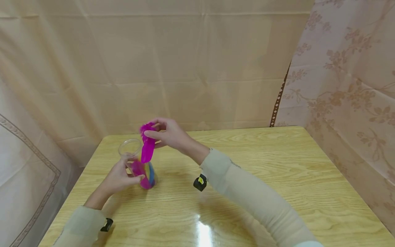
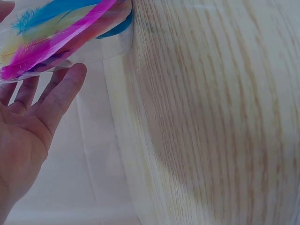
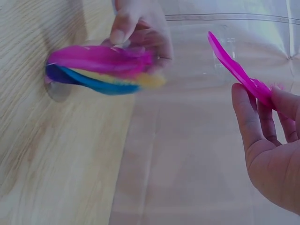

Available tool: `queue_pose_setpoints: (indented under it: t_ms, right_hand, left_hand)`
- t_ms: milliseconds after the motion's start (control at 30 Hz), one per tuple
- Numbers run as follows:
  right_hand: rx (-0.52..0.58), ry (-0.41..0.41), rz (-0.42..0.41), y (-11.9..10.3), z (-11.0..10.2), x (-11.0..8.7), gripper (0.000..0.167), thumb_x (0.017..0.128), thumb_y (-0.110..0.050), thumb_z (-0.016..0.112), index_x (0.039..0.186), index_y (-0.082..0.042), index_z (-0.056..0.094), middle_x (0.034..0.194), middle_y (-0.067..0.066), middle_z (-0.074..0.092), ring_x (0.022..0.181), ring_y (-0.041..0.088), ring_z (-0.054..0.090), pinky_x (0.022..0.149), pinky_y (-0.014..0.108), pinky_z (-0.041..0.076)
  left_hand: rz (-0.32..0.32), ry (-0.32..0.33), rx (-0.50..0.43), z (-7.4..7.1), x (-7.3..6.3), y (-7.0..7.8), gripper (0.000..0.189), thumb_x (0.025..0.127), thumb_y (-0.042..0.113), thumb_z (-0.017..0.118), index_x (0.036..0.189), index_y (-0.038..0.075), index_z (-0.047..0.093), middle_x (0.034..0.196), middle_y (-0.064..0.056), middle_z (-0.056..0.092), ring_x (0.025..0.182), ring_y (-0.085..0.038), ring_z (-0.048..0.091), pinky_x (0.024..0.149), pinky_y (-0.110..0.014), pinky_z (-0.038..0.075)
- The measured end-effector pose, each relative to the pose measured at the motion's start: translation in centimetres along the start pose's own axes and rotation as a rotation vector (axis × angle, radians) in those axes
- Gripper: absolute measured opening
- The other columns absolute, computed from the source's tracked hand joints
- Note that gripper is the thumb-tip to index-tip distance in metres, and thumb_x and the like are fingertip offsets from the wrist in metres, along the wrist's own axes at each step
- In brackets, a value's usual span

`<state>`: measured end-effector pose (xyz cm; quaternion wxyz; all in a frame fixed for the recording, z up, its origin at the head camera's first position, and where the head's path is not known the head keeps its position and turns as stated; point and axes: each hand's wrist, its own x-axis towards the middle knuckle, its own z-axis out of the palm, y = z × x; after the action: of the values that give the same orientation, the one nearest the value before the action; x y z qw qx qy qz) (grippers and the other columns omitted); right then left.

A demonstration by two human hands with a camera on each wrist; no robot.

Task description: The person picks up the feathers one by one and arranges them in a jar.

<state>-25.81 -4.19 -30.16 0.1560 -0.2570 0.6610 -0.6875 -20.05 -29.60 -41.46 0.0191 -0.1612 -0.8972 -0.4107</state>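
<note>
A tall clear plastic container (image 1: 130, 148) stands on the wooden table at its left side and leans leftward in the head view. Inside are magenta, blue and yellow feathers (image 3: 98, 61), with a dark purple one low down. My left hand (image 1: 118, 176) grips the container's side, thumb in front and fingers behind. Above and just right of the rim, my right hand (image 1: 169, 135) pinches a magenta feather (image 1: 148, 149) by its fluffy end between thumb and fingers. The smooth end of that feather points down, outside the container's opening in the head view.
The light wooden table (image 1: 262, 178) spreads out to the right and toward me. Beige cloth (image 1: 185, 68) hangs behind it, and floral cloth (image 1: 355, 85) hangs on the right. A small dark wrist camera (image 1: 200, 183) sits at my right cuff.
</note>
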Motion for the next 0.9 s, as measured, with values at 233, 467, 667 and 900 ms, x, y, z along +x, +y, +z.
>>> queue_pose_setpoints:
  t_ms: [233, 467, 667, 900]
  right_hand:
    - [0.017, -0.02, -0.005, -0.8, 0.5, 0.2, 0.018, 0.098, -0.012, 0.069, 0.115, -0.005, 0.068, 0.099, 0.014, 0.068, 0.082, 0.027, 0.071, 0.07, 0.043, 0.062]
    - [0.028, -0.027, -0.007, -0.8, 0.7, 0.3, 0.018, 0.099, -0.011, 0.067, 0.115, -0.003, 0.067, 0.099, 0.014, 0.069, 0.081, 0.026, 0.071, 0.07, 0.044, 0.062]
    - [0.006, -0.033, -0.013, -1.4, 0.8, 0.5, 0.02, 0.098, -0.011, 0.068, 0.117, -0.002, 0.067, 0.099, 0.014, 0.069, 0.083, 0.028, 0.071, 0.07, 0.043, 0.062]
    - [-0.005, -0.03, -0.014, -2.2, 1.1, 1.1, 0.025, 0.097, -0.011, 0.07, 0.119, -0.002, 0.067, 0.1, 0.013, 0.068, 0.085, 0.026, 0.071, 0.073, 0.045, 0.062]
  left_hand:
    - [0.023, 0.002, -0.028, 0.0, -0.1, 0.0, 0.076, 0.079, 0.011, 0.087, 0.139, 0.002, 0.04, 0.13, -0.021, 0.055, 0.098, -0.031, 0.057, 0.072, -0.029, 0.059]
    - [0.025, 0.001, -0.041, 0.0, -0.1, -0.1, 0.075, 0.079, 0.01, 0.087, 0.138, 0.002, 0.04, 0.13, -0.02, 0.055, 0.097, -0.031, 0.057, 0.072, -0.028, 0.059]
    - [0.01, 0.0, -0.026, -0.1, -0.2, -0.1, 0.075, 0.079, 0.012, 0.087, 0.138, 0.002, 0.041, 0.129, -0.02, 0.055, 0.097, -0.03, 0.058, 0.072, -0.028, 0.059]
    - [0.026, -0.003, -0.048, 0.0, -0.1, -0.2, 0.072, 0.079, 0.01, 0.087, 0.136, 0.001, 0.044, 0.128, -0.017, 0.053, 0.098, -0.03, 0.058, 0.072, -0.03, 0.06]
